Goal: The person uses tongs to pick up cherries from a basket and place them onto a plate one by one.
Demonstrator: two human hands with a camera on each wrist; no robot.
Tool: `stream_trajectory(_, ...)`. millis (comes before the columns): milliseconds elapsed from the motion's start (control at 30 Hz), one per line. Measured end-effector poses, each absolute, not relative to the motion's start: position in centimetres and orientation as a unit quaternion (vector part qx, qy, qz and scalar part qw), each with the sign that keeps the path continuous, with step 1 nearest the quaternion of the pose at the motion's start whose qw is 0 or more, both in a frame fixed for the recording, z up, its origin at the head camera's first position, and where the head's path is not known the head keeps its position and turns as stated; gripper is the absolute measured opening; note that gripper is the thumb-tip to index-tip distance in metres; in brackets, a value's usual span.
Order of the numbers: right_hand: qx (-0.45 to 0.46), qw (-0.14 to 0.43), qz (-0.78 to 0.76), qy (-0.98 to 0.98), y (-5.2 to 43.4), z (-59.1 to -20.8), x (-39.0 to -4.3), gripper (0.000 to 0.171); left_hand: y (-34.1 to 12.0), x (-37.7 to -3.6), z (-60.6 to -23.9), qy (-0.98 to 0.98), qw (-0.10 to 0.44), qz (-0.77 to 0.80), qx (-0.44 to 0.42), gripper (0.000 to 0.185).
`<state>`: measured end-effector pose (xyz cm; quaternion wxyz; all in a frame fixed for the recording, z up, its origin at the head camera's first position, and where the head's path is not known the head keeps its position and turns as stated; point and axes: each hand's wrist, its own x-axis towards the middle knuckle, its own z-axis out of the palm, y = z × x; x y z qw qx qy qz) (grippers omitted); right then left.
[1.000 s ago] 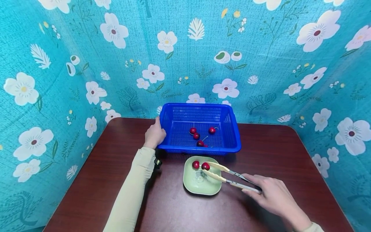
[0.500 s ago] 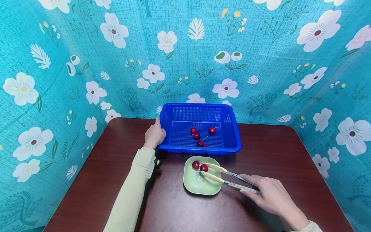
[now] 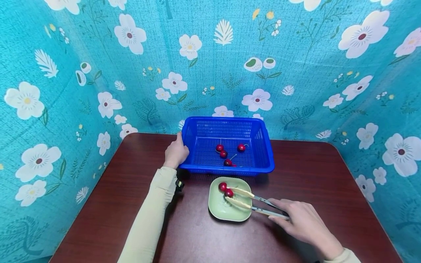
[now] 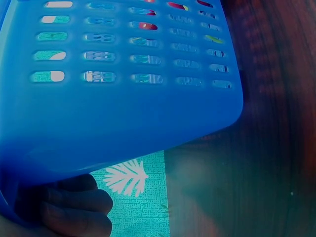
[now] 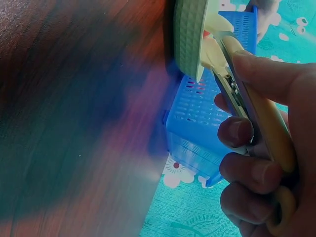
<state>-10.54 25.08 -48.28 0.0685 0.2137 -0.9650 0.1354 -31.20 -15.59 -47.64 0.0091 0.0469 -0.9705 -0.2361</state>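
My left hand (image 3: 176,151) grips the left rim of a blue plastic basket (image 3: 230,170); the left wrist view shows fingers (image 4: 79,212) curled under that rim. In my right hand (image 3: 306,221) is a pair of tongs (image 3: 269,212), with metal arms and cream tips. The tips reach into a pale green dish (image 3: 227,212) and stand on either side of a dark red cherry (image 3: 228,193). Right beside it, toward the dish's far left corner, sits another cherry (image 3: 222,186). In the right wrist view the dish's wall hides most of the cherries.
Several cherries, one with a long stem (image 3: 228,162), lie on the basket floor. The basket stands behind the dish on a dark brown wooden table (image 3: 108,204). A blue flowered cloth (image 3: 210,73) hangs behind the table and along both sides.
My right hand and the tongs have moved left across the dish. The cherry between the tips has shifted left and slightly nearer, toward the other cherry. My left hand has stayed at the basket.
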Motion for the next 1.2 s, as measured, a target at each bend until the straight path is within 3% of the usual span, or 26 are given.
stream_trajectory(767, 0.216, 0.078, 0.124, -0.965, 24.7, -48.5, -10.7, 0.045, -15.5, -31.2, -47.7, -0.97, 0.008, -0.236, 0.05, 0.071)
stream_trajectory(1200, 0.19, 0.033, 0.134, -0.972, 25.0, -47.6, -10.5, 0.055, -15.5, -31.2, -47.6, -0.971, 0.006, -0.234, 0.052, 0.071)
